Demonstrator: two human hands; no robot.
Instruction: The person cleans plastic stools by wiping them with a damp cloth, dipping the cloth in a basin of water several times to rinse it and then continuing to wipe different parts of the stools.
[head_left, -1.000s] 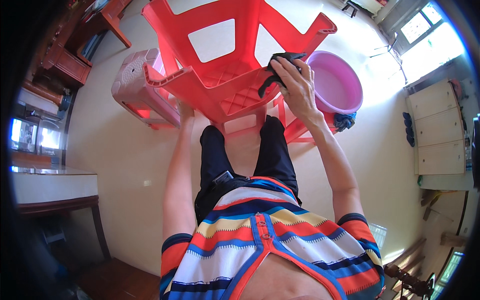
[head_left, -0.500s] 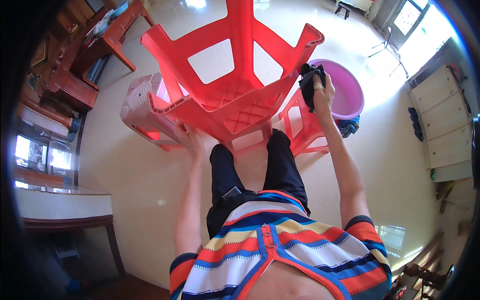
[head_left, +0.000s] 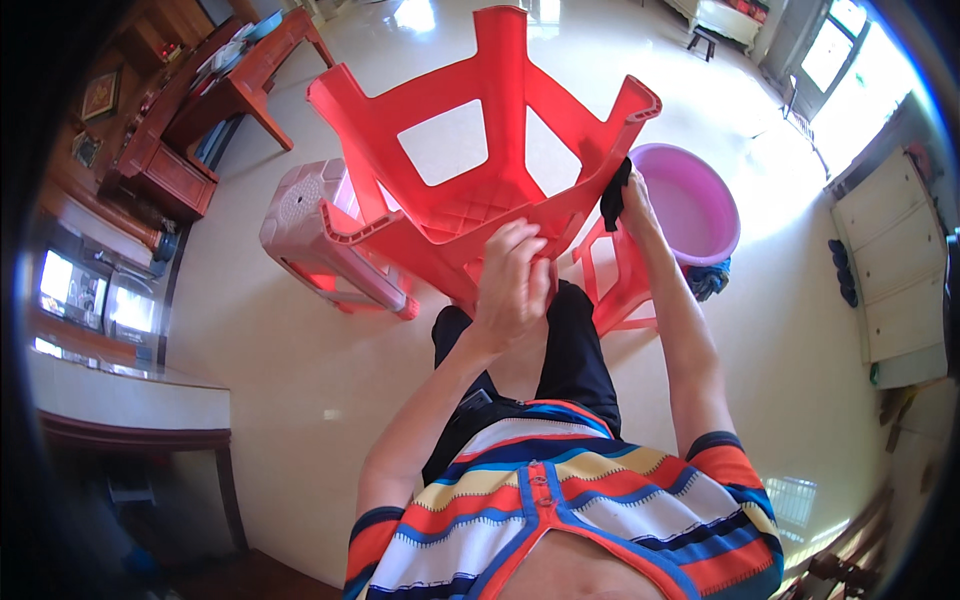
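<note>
A red plastic stool (head_left: 450,215) is upside down in front of my knees, its legs pointing up and outward. My left hand (head_left: 513,275) is at the stool's near side, fingers slightly bent and apart; whether they touch the plastic is unclear. My right hand (head_left: 637,208) grips a black cloth (head_left: 614,197) beside the stool's right leg. That hand's fingertips are partly hidden.
A pale pink stool (head_left: 305,215) stands upright at the left. On the right, a pink basin (head_left: 700,200) sits by another red stool (head_left: 620,290), with a dark blue cloth (head_left: 708,280) below its rim. A wooden desk (head_left: 190,110) stands far left, a pale cabinet (head_left: 885,260) right.
My left hand has let go of the stool's left side and moved right to its near side. The black cloth has come down closer to the stool's right leg.
</note>
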